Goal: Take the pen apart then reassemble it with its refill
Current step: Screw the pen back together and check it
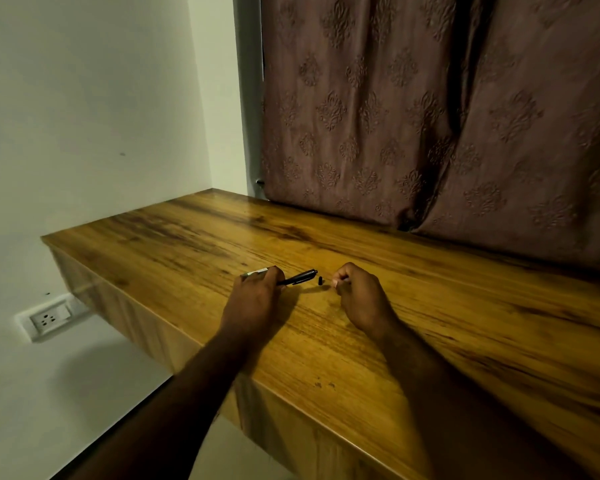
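A pen (297, 278) with a black front part and a pale rear end (255, 273) is held low over the wooden desk (430, 306) by my left hand (257, 296), its black end pointing right. A small black pen piece (320, 280) lies on the desk just past that end. My right hand (357, 292) rests to the right of the piece with its fingers curled in; whether it pinches anything is hidden.
The desk's left edge (146, 306) drops off close to my left hand. A patterned brown curtain (430, 116) hangs behind the desk. A wall socket (47, 320) sits low on the white wall at left.
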Demonstrator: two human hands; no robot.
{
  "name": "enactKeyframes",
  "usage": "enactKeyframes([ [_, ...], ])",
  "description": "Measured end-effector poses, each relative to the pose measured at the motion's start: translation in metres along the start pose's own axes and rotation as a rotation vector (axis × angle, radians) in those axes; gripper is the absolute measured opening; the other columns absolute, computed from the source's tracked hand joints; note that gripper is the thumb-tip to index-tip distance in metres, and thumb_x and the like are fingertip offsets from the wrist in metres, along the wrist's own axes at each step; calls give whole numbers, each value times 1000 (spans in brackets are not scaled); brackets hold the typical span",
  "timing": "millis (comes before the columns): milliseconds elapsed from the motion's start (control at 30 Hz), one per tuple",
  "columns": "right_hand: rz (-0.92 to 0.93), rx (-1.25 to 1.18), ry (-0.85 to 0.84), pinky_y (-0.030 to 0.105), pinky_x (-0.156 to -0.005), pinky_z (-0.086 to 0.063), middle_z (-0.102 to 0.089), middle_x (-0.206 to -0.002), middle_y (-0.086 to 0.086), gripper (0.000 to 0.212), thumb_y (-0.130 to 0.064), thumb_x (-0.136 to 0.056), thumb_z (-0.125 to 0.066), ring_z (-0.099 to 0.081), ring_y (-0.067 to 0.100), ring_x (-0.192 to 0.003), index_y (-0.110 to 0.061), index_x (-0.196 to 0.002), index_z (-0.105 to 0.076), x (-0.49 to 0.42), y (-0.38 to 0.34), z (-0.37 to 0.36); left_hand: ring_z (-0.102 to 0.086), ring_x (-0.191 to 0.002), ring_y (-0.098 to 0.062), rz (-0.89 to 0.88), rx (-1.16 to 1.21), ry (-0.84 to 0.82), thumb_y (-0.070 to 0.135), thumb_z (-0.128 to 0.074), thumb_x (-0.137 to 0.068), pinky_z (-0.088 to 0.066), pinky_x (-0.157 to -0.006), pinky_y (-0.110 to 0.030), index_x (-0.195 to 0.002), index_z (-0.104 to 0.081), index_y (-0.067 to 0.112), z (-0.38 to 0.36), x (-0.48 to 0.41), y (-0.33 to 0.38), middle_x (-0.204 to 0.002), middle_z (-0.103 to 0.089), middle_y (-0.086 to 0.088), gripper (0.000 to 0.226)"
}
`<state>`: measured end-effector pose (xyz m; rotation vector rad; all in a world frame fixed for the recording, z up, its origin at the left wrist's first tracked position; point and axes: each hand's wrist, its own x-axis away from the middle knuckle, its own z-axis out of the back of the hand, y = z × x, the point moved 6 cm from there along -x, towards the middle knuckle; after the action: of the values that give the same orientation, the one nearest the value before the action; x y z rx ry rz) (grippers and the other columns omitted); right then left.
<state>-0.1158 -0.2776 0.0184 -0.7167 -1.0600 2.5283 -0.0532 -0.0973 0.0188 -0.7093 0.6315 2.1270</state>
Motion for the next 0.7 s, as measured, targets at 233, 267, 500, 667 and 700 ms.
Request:
enactKeyframes([
  [233,-105,-502,27,17,-63,-45,-66,-79,-5,14,-4,-91,-59,-56,4,-68,-9,-98,-71,7,-2,6,-61,-79,-21,11,3,3,49,-48,-95,-41,-77,-35,-99,-53,21,1,1,0,-85,-65,2,29],
  [267,-117,-542,20,16,-62,-46,-66,-81,-3,16,-2,-90,-59,-56,4,-68,-7,-100,-70,8,-3,5,-61,-78,-21,11,8,-1,49,-47,-95,-41,-77,-34,-99,-53,21,1,1,0,-85,-65,2,29],
  [500,-130,-716,-16,15,-55,-47,-66,-79,7,16,4,-87,-61,-57,11,-65,-11,-89,-66,9,-11,-6,-61,-73,-23,-6,63,3,47,-51,-94,-45,-73,-37,-92,-54,21,5,0,3,-79,-64,1,26],
  [667,-108,-734,-31,15,-52,-46,-65,-76,8,17,4,-87,-60,-57,10,-62,-12,-85,-66,10,-13,-8,-61,-72,-21,-20,57,-4,46,-52,-93,-43,-72,-34,-88,-54,22,5,0,4,-78,-63,3,24],
  [700,-105,-736,-33,16,-53,-46,-65,-76,7,17,4,-87,-60,-57,10,-63,-11,-86,-66,10,-13,-8,-61,-72,-21,-18,49,-5,46,-52,-93,-42,-73,-34,-89,-54,23,5,0,4,-78,-63,3,24],
])
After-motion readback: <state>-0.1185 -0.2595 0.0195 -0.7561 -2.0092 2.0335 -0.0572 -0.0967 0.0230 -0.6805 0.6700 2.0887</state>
